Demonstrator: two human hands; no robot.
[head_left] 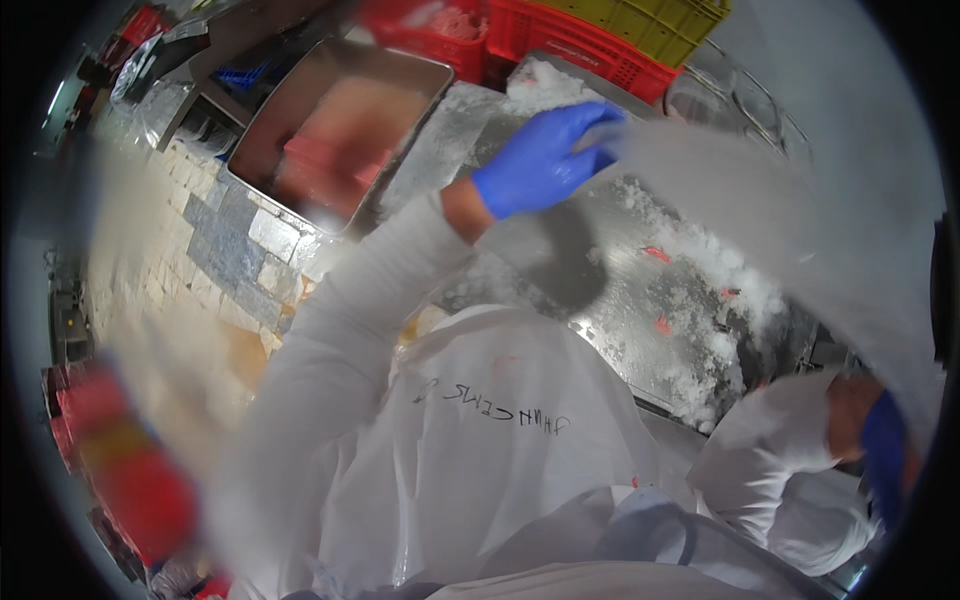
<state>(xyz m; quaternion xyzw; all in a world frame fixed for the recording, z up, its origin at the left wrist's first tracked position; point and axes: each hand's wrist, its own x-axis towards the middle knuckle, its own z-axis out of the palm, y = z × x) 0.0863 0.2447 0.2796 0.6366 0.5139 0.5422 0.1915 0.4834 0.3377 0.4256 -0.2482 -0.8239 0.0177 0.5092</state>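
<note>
My left hand [545, 160], in a blue glove, reaches over the steel table [590, 260] with its fingers closed on one end of a translucent white plastic sheet [740, 190]. The sheet is blurred and stretches from there down the right side. Behind its lower part, at the right rim, is my right hand [885, 450], also blue-gloved. Its fingers are mostly hidden, so its grip does not show. Crushed ice [740, 275] with small reddish scraps lies on the table under the sheet.
Left of the table is a deep metal tray [250, 165] with a pinkish-red block inside. Red crates [580, 55] and a yellow crate [660, 25] stand at the back. Wire hoops [755, 95] rise at the back right. A tiled floor [180, 230] shows at left.
</note>
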